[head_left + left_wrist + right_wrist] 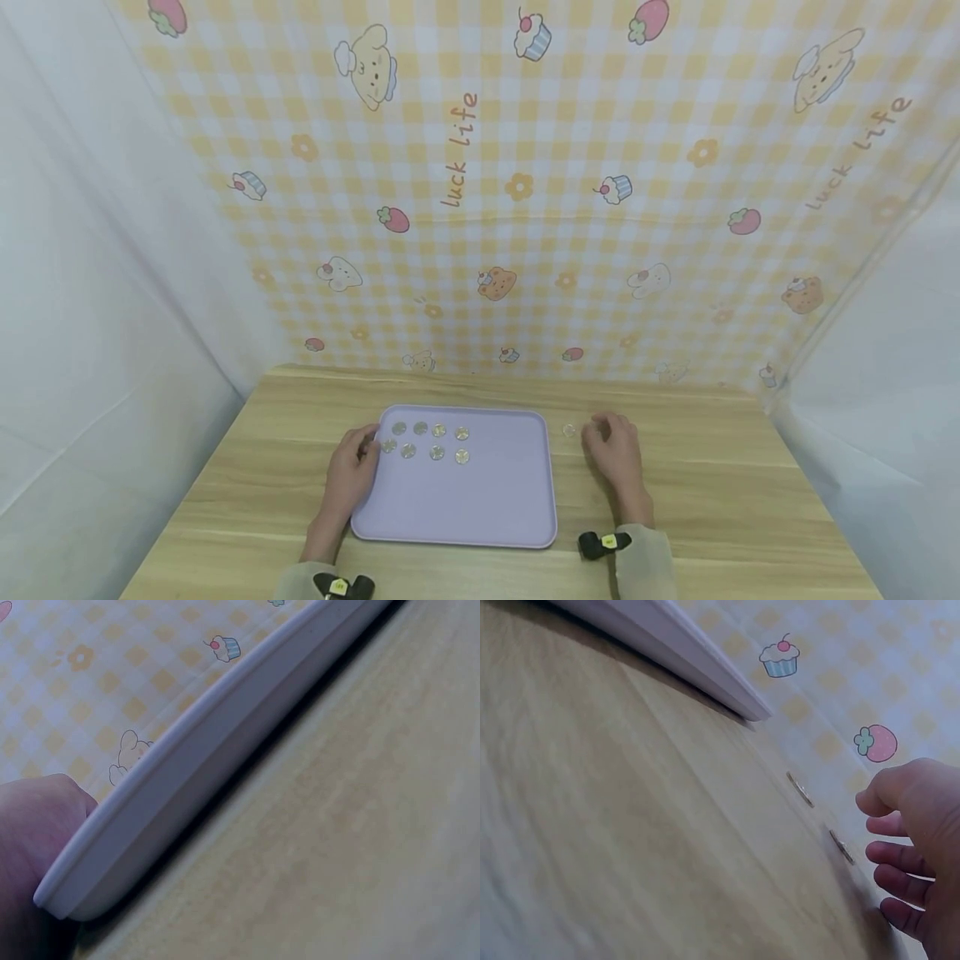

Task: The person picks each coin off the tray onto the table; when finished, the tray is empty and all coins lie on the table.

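A lilac rectangular tray [495, 500] lies on the table with several round silvery coins [438, 431] set out in two rows across its far left part. At its left edge, my left hand [352, 471] grips the rim with thumb and fingers; in the left wrist view part of that hand [41, 840] shows behind the tray's side wall [195, 765]. My right hand [617, 450] is right of the tray, fingers loosely bent and nothing between them. Two coins lie near it in the right wrist view: one coin [841, 847] close to the fingertips, another coin [800, 789] nearer the tray.
The wooden table [705, 500] stretches out on both sides of the tray. A yellow checked cloth [517, 242] with cartoon prints hangs behind its back edge. White sheets [97, 275] hang at the left and right.
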Motion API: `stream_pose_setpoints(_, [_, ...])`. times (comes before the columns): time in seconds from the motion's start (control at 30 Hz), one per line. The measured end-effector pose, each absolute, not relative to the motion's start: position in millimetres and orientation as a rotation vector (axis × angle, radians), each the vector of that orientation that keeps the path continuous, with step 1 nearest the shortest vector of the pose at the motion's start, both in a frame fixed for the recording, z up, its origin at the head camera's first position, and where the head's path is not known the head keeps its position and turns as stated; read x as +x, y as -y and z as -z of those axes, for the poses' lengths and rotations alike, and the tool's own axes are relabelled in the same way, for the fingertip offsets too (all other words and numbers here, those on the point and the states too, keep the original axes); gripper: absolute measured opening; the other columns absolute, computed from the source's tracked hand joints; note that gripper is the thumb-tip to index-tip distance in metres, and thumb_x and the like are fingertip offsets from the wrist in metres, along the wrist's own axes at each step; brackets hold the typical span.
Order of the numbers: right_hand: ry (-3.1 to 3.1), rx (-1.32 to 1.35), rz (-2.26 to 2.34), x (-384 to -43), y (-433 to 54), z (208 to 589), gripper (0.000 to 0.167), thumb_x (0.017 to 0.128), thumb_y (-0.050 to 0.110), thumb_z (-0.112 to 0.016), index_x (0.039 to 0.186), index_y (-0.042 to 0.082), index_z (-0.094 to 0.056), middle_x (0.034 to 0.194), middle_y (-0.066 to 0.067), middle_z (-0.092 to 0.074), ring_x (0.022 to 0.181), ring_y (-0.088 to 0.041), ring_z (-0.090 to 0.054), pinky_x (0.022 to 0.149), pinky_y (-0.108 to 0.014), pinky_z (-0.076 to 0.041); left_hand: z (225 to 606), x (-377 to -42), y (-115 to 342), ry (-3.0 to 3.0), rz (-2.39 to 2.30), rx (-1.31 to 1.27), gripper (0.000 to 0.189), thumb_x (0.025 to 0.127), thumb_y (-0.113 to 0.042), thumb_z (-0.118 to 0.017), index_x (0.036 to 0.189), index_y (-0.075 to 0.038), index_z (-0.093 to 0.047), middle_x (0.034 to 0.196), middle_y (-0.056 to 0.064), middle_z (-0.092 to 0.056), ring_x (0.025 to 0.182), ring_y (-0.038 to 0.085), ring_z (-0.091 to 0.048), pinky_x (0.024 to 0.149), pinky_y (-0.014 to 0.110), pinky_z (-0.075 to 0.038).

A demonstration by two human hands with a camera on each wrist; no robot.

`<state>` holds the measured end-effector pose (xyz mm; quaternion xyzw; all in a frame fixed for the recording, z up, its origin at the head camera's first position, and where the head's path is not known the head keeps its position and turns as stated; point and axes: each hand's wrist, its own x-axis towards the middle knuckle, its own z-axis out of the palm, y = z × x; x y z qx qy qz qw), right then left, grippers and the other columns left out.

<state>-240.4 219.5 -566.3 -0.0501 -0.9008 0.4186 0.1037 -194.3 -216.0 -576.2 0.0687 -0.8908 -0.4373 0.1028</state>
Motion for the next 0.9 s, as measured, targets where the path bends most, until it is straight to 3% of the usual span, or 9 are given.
stream_pose_setpoints(0.33, [2.556, -0.115, -1.325, -242, -213, 562, 0.028, 0.094, 0.017, -0.066, 0.116, -0.001, -0.065, 0.118, -0.021, -0.062, 0.112, -0.036, -0.058, 0.096, -0.051, -0.051, 576, -194, 214, 2.6, 1.272, 0.205, 0.035, 0.1, -0.013, -0.054, 0.134, -0.004, -0.059, 0.117, 0.012, -0.063, 0.098, 0.02, -0.058, 0.084, 0.027, -0.051])
stream_pose_setpoints(0.5, [2.498, -0.085, -1.319, -242, -209, 558, 0.026, 0.092, 0.013, -0.068, 0.112, -0.003, -0.067, 0.112, -0.021, -0.064, 0.106, -0.036, -0.061, 0.093, -0.05, -0.052, 576, -194, 214, 2.599, 1.28, 0.203, 0.035, 0.101, -0.012, -0.053, 0.135, -0.004, -0.058, 0.116, 0.012, -0.063, 0.098, 0.02, -0.056, 0.083, 0.027, -0.05])
stream_pose_setpoints(0.67, [2.421, -0.019, -1.322, -242, -203, 555, 0.023, 0.089, 0.008, -0.069, 0.108, -0.006, -0.068, 0.102, -0.021, -0.066, 0.098, -0.034, -0.06, 0.088, -0.044, -0.049, 576, -194, 214, 2.597, 1.273, 0.203, 0.035, 0.1, -0.012, -0.054, 0.135, -0.005, -0.059, 0.116, 0.011, -0.063, 0.097, 0.019, -0.057, 0.082, 0.026, -0.05])
stream_pose_setpoints(0.9, [2.467, -0.025, -1.397, -240, -196, 552, 0.027, 0.092, 0.013, -0.067, 0.114, -0.002, -0.066, 0.107, -0.015, -0.065, 0.101, -0.029, -0.058, 0.084, -0.035, -0.048, 576, -194, 214, 2.58, 1.279, 0.184, 0.035, 0.1, -0.01, -0.054, 0.133, -0.003, -0.059, 0.114, 0.012, -0.064, 0.095, 0.019, -0.056, 0.08, 0.025, -0.049])
